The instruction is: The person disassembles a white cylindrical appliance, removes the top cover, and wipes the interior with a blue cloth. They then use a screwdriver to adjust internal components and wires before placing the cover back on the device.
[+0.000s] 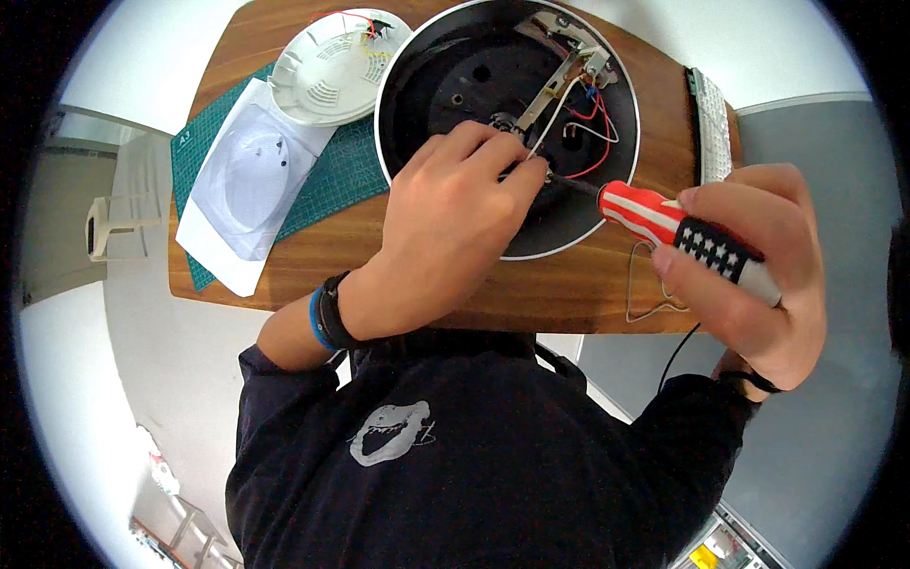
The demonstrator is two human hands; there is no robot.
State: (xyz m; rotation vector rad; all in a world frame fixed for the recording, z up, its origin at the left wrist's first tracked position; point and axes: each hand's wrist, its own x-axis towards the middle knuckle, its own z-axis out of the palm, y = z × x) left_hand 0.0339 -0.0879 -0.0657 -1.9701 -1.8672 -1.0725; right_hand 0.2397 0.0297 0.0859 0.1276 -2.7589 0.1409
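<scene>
My left hand [455, 213] has its fingers bent and closed over the middle of a dark round housing [436, 71] with a white rim; what they grip is hidden. My right hand [758, 275] holds a screwdriver [645, 211] with a red, white and black handle patterned with stripes and stars. Its shaft points left into the housing and ends at my left fingertips, where the tip is hard to make out. Inside the housing are a metal bracket [542, 100] and red, white and blue wires [599, 112].
A pale plastic disc [318, 71] with small wires lies upper left on a green cutting mat [336, 185], beside white paper with a clear sheet [242, 180]. A white keyboard [711, 123] edges the wooden table [213, 294] at right. A white chair [100, 228] stands left.
</scene>
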